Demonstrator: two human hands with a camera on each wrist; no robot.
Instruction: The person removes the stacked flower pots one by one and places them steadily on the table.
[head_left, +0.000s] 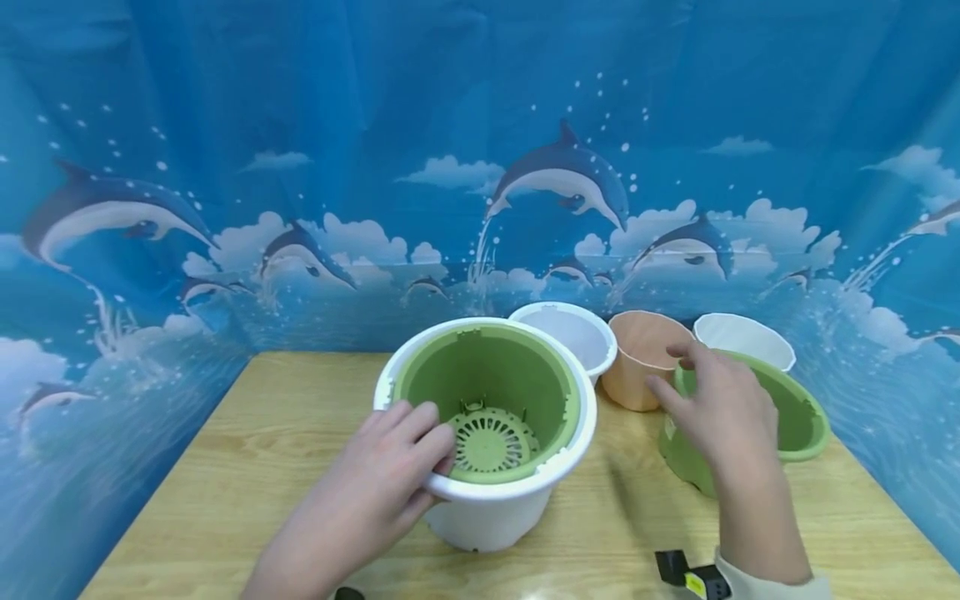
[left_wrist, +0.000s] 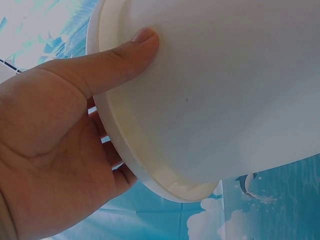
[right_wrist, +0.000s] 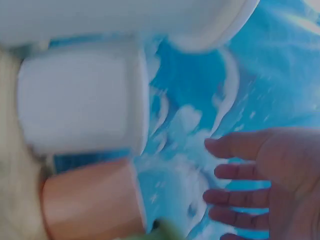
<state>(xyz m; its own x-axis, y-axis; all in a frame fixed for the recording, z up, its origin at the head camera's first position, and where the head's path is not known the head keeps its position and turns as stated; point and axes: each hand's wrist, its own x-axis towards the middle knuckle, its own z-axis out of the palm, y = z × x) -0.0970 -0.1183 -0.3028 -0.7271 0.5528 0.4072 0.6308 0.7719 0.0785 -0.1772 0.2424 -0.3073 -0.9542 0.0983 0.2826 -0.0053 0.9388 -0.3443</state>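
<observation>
Near the middle of the table stands a large white flowerpot (head_left: 487, 518), with a green slotted inner pot (head_left: 487, 362) nested inside it. My left hand (head_left: 382, 467) grips its near left rim, fingers over the edge and thumb (left_wrist: 135, 57) against the outer wall. On the right, my right hand (head_left: 723, 408) hovers over the left rim of another green pot (head_left: 802, 421), partly covering it. The right wrist view shows its fingers (right_wrist: 240, 197) spread and holding nothing; that green pot is only a blurred edge there.
Behind stand a smaller white pot (head_left: 566, 329), an orange pot (head_left: 637, 392) and another white pot (head_left: 742, 337), close together at the back right. All are on a wooden table (head_left: 300, 417). A blue dolphin-print curtain (head_left: 300, 125) hangs around the table's back and sides.
</observation>
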